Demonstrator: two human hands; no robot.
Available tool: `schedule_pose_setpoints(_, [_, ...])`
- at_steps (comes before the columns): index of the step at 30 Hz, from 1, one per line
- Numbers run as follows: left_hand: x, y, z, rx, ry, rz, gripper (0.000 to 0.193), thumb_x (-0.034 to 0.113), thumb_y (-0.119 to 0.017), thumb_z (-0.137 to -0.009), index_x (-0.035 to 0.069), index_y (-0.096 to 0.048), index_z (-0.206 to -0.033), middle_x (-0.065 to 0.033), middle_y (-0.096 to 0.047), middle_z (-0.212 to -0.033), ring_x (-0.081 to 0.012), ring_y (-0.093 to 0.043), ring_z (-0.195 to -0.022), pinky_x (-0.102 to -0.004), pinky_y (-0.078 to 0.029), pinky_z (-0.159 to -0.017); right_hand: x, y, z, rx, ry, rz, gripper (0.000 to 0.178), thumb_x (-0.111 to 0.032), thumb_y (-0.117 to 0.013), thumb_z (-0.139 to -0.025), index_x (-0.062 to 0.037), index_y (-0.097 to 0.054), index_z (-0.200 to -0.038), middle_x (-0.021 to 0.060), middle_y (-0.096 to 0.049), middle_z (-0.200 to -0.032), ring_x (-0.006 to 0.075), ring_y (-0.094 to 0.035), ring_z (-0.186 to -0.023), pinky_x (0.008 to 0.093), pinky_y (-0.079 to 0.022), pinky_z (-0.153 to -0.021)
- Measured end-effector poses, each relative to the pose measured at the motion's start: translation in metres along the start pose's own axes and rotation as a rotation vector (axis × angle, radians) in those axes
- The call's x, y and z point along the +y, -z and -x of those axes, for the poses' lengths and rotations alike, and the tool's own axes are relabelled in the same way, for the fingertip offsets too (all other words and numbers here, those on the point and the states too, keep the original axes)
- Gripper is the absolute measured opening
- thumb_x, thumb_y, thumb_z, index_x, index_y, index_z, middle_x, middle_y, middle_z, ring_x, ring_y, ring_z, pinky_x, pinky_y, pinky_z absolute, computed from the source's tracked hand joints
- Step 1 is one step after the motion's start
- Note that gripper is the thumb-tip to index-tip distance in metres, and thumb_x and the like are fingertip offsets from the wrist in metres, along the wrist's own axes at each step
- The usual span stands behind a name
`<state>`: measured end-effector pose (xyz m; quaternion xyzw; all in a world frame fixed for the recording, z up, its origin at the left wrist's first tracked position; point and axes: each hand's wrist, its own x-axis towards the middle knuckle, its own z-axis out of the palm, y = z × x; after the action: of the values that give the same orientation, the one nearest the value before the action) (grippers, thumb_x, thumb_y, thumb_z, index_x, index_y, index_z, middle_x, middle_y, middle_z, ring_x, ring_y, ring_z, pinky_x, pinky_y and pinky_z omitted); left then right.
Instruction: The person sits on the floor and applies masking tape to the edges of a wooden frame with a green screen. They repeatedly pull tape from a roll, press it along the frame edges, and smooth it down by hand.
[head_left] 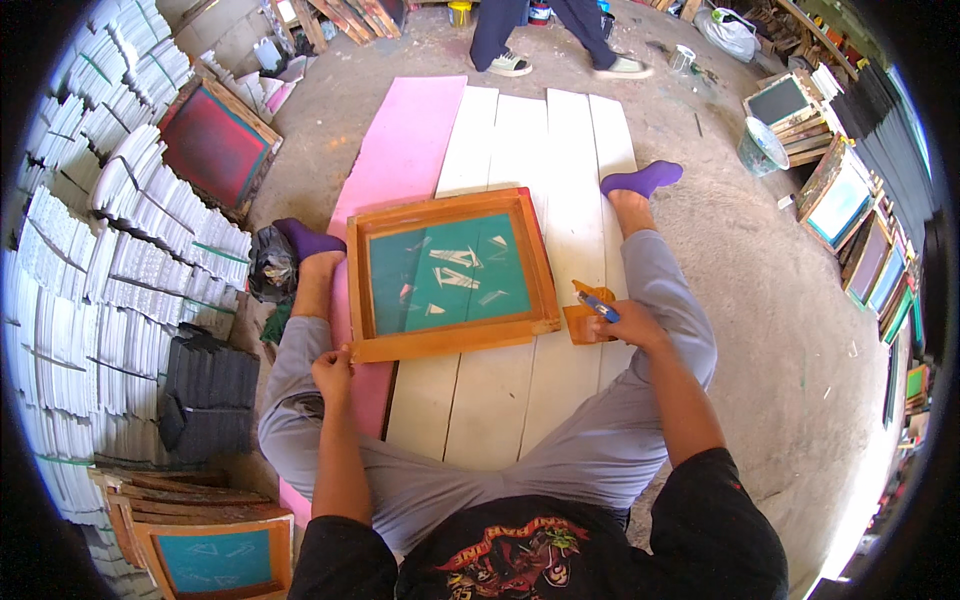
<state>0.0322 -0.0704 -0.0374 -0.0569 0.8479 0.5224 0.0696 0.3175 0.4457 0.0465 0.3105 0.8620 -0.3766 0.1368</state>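
Note:
A wooden screen-printing frame with green mesh and pale angular shapes lies on white and pink boards between my legs. At its near left corner my left hand is closed, thumb and fingertips pinching the brown edge; whether a tape strip is also pinched there I cannot tell. To the right of the frame, my right hand is closed around a slim blue tool that looks like a cutter. An amber-brown, glossy piece, perhaps packing tape, lies under and beside that hand.
Stacks of white sheets and a dark stack line the left. Other screens stand around, including a red one and a teal one. A bucket stands at the right. Another person's legs are at the far end.

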Motion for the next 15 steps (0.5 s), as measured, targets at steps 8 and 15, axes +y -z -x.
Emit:
schedule_pose_setpoints(8, [0.103, 0.013, 0.010, -0.164, -0.256, -0.144, 0.031, 0.023, -0.075, -0.094, -0.004, -0.068, -0.081, -0.0048, -0.064, -0.066, -0.0096, -0.057, -0.057, -0.0268, -0.044, -0.053, -0.015, 0.019, -0.056, 0.459, 0.252, 0.018, 0.033, -0.032, -0.077, -0.090, -0.0024, -0.064, -0.095, 0.0165, -0.065, -0.074, 0.0316, -0.063, -0.063, 0.0438, -0.051, -0.063])
schedule_pose_setpoints(15, [0.193, -0.014, 0.041, -0.269, -0.368, -0.067, 0.024, 0.018, -0.076, -0.092, -0.003, -0.068, -0.083, -0.0043, -0.066, -0.067, -0.0082, -0.057, -0.059, -0.0254, -0.045, -0.054, -0.011, -0.003, -0.159, 0.640, 0.060, 0.013, 0.034, -0.031, -0.073, -0.092, -0.0051, -0.060, -0.111, 0.0255, -0.070, -0.088, 0.0482, -0.067, -0.086, 0.0559, -0.050, -0.074])
